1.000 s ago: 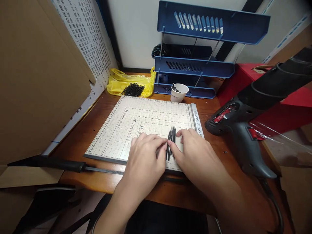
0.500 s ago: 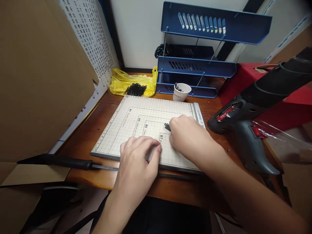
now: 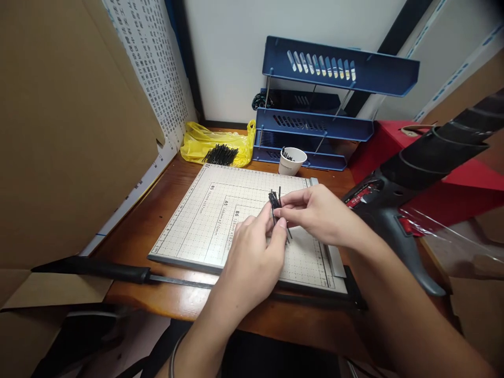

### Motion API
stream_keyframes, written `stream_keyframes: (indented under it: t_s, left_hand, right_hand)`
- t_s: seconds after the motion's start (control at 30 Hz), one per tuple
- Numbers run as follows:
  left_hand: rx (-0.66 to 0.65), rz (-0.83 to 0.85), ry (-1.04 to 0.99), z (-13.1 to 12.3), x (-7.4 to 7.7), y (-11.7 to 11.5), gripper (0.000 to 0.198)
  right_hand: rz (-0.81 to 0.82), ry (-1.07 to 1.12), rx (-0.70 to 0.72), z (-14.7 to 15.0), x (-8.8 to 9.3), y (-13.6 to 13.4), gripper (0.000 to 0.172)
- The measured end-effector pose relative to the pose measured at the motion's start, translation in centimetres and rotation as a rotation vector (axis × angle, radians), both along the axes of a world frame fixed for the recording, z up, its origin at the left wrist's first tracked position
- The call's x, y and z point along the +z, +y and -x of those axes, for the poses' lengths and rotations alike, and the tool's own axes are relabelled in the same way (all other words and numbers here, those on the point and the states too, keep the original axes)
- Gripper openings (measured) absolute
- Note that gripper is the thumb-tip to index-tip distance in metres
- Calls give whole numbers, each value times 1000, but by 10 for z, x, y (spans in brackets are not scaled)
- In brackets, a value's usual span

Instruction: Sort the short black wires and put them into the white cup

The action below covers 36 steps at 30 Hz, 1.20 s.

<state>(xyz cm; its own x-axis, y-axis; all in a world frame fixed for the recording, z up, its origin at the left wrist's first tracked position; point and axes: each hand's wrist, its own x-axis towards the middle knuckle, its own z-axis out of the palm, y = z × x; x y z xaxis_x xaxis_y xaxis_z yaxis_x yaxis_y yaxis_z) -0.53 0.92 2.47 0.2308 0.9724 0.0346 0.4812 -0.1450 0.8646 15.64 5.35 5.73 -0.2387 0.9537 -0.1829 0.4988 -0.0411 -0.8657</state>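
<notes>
A small bundle of thin black sticks is held upright above the paper cutter board. My right hand pinches the bundle from the right. My left hand closes on its lower part from below, fingertips touching the sticks. Both hands hover over the middle right of the gridded board, lifted off its surface.
The cutter's black-handled blade arm lies along the desk's front edge. A yellow bag with more black sticks, a white paper cup and blue stacked trays stand behind. A heat gun sits right; cardboard stands left.
The sticks lay flat on the board between both hands. My right hand gathered and lifted them, and my left hand rose from the board to join the grip.
</notes>
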Motion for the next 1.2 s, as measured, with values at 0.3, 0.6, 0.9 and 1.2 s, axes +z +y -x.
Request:
stream_keyframes:
  t_s: [0.3,0.6,0.9,1.2]
  left_hand:
    - [74,9,-164,-11,13,12,51]
    - [142,-7,-362,-20,3,13,42]
    - [110,-13,-338,-17,10,28,53]
    - [153,-163,-106,7,5,24,62]
  right_hand:
    - [-285,-89,-166,23,11,-5,21]
    - [-308,-123,-239,29,2,-5,20]
    - [-518,19,-364,35,-3,3,40]
    - [-563,118,-481,0,6,69,30]
